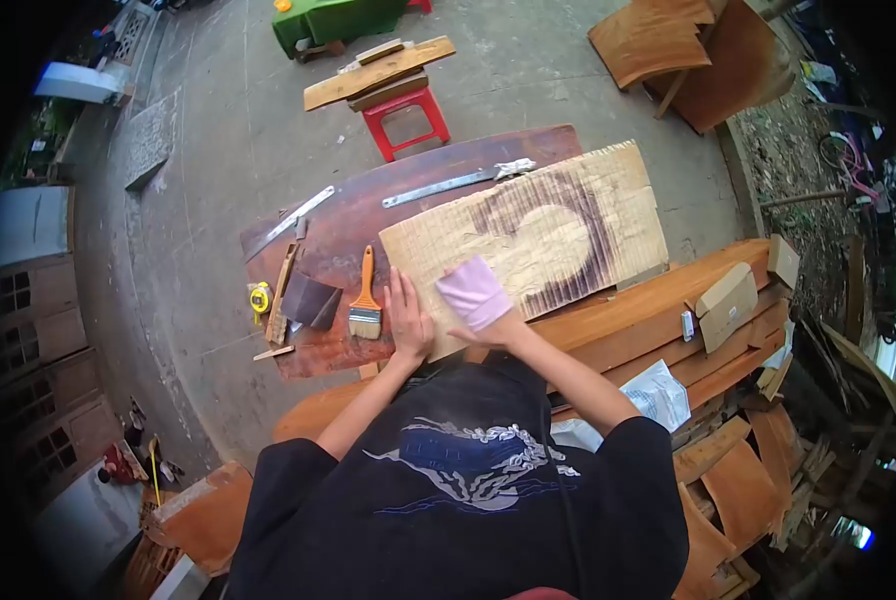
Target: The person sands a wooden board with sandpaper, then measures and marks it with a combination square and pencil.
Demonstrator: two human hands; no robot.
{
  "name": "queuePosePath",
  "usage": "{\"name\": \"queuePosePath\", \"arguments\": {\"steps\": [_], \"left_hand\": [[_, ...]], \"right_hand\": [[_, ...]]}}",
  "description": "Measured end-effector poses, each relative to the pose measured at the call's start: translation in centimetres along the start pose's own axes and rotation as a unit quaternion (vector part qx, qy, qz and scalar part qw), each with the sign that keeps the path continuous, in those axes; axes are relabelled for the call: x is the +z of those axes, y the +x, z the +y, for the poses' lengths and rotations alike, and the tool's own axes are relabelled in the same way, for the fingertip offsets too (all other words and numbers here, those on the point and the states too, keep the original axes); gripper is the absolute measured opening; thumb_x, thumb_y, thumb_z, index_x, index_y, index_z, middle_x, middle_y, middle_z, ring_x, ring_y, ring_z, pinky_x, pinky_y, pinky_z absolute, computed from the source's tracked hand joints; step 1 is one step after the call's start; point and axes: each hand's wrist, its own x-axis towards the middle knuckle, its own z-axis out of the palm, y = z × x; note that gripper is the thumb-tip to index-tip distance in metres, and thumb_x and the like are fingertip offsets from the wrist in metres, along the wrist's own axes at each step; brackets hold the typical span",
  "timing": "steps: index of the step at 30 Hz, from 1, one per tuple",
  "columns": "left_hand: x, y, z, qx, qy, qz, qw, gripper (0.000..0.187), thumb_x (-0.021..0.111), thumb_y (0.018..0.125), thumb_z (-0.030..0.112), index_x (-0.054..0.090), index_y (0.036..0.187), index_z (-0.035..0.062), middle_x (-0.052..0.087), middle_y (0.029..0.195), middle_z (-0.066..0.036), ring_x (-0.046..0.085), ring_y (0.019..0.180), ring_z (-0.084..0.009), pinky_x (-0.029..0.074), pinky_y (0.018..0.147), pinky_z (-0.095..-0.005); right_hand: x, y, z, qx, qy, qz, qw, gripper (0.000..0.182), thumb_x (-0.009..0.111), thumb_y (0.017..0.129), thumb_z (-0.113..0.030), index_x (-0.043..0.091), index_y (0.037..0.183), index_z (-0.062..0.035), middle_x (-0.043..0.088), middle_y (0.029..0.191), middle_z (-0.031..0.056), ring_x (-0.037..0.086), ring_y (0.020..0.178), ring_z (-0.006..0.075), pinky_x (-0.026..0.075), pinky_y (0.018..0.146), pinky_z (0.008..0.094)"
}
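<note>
Right hand: the right hand (498,328) is pressing a folded pink pad (475,291) onto the pale board; the pad is covering most of the fingers, which are closing over its near edge.
Left hand: the left hand (408,318) is lying flat and spread, palm down, holding nothing, at the board's near left corner.
Pale board: the pale board (568,215) is resting on the dark red desk (348,215), long axis running left to right and tilting slightly up to the right, a dark ring-shaped stain at its middle.
Key relation: the stain is lying just beyond and right of the pad; the right hand is the nearer one.
Beside left hand: a brush (366,300) with an orange handle is lying just left, handle pointing away.
Further left: a yellow tape measure (260,297).
Writing: none readable on any item.
</note>
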Motion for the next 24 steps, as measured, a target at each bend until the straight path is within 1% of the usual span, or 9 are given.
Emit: {"name": "queuePosePath", "arguments": {"steps": [2, 7, 13, 17, 18, 20, 21, 23, 24], "left_hand": [[0.0, 1.2, -1.2, 0.013, 0.010, 0.014, 1.000, 0.080, 0.046, 0.087, 0.014, 0.031, 0.158, -0.0187, 0.023, 0.170, -0.037, 0.022, 0.160, -0.0504, 0.017, 0.131, -0.0616], [-0.6, 0.5, -1.9, 0.006, 0.004, 0.014, 1.000, 0.081, 0.044, 0.086, 0.011, 0.028, 0.159, -0.0196, 0.021, 0.170, -0.038, 0.021, 0.161, -0.0487, 0.014, 0.132, -0.0597], [-0.6, 0.8, -2.0, -0.034, -0.077, 0.057, 0.995, 0.090, 0.041, 0.087, 0.018, 0.013, 0.163, -0.0186, 0.019, 0.171, -0.039, 0.019, 0.162, -0.0492, 0.006, 0.132, -0.0615], [-0.3, 0.5, -1.8, -0.018, -0.053, 0.056, 0.997, 0.087, 0.042, 0.086, 0.012, 0.014, 0.164, -0.0177, 0.021, 0.171, -0.037, 0.020, 0.163, -0.0464, 0.007, 0.132, -0.0623], [-0.3, 0.5, -1.9, -0.018, -0.046, 0.057, 0.997, 0.087, 0.042, 0.086, 0.012, 0.015, 0.164, -0.0177, 0.021, 0.171, -0.037, 0.020, 0.163, -0.0462, 0.007, 0.132, -0.0623], [-0.2, 0.5, -1.8, -0.014, -0.032, 0.058, 0.998, 0.086, 0.042, 0.086, 0.012, 0.016, 0.163, -0.0178, 0.021, 0.171, -0.037, 0.020, 0.163, -0.0458, 0.008, 0.132, -0.0623], [-0.2, 0.3, -1.7, -0.016, -0.028, 0.057, 0.998, 0.086, 0.042, 0.087, 0.012, 0.017, 0.163, -0.0175, 0.021, 0.171, -0.037, 0.019, 0.163, -0.0458, 0.008, 0.132, -0.0623], [-0.1, 0.5, -1.9, -0.017, -0.021, 0.056, 0.998, 0.084, 0.042, 0.087, 0.012, 0.019, 0.163, -0.0170, 0.021, 0.171, -0.036, 0.019, 0.163, -0.0457, 0.008, 0.132, -0.0622], [0.0, 0.5, -1.8, -0.017, -0.019, 0.053, 0.998, 0.084, 0.043, 0.088, 0.013, 0.020, 0.163, -0.0166, 0.022, 0.172, -0.036, 0.019, 0.163, -0.0455, 0.009, 0.132, -0.0622]], "right_hand": [[-0.7, 5.6, 2.4, -0.057, 0.043, -0.046, 0.996, 0.078, 0.076, 0.091, -0.037, 0.049, 0.158, -0.0061, 0.056, 0.155, 0.0231, 0.045, 0.151, 0.0419, 0.029, 0.130, 0.0494], [3.5, 13.3, 2.6, 0.050, -0.129, 0.208, 0.968, 0.064, 0.078, 0.088, -0.043, 0.064, 0.138, -0.0064, 0.062, 0.144, 0.0192, 0.050, 0.144, 0.0399, 0.031, 0.129, 0.0504], [2.9, 4.4, -0.7, -0.076, 0.010, 0.018, 0.997, 0.068, 0.073, 0.092, -0.046, 0.061, 0.146, -0.0062, 0.058, 0.153, 0.0189, 0.046, 0.150, 0.0382, 0.029, 0.130, 0.0508], [-2.8, -5.1, 7.8, 0.114, -0.126, 0.023, 0.985, 0.051, 0.058, 0.105, -0.036, 0.060, 0.149, -0.0107, 0.063, 0.148, 0.0179, 0.051, 0.147, 0.0368, 0.037, 0.125, 0.0507], [-5.9, -5.6, 9.3, 0.316, -0.041, -0.011, 0.948, 0.056, 0.053, 0.108, -0.038, 0.052, 0.153, -0.0048, 0.063, 0.142, 0.0228, 0.057, 0.136, 0.0384, 0.043, 0.119, 0.0501], [-6.4, -6.3, 10.3, 0.468, -0.024, 0.047, 0.882, 0.061, 0.051, 0.109, -0.040, 0.048, 0.153, 0.0019, 0.060, 0.142, 0.0290, 0.058, 0.130, 0.0419, 0.045, 0.116, 0.0501], [-3.4, -7.1, 11.6, 0.425, -0.095, 0.137, 0.890, 0.061, 0.052, 0.107, -0.040, 0.051, 0.150, 0.0027, 0.057, 0.147, 0.0302, 0.053, 0.137, 0.0438, 0.041, 0.118, 0.0507], [-1.2, -5.9, 9.0, 0.441, -0.133, 0.084, 0.883, 0.072, 0.057, 0.102, -0.046, 0.048, 0.153, 0.0041, 0.048, 0.157, 0.0321, 0.042, 0.147, 0.0466, 0.032, 0.124, 0.0525], [2.7, -6.2, 8.1, 0.224, -0.216, 0.176, 0.934, 0.074, 0.059, 0.099, -0.046, 0.048, 0.153, 0.0035, 0.048, 0.156, 0.0327, 0.042, 0.147, 0.0480, 0.030, 0.126, 0.0546]]}}
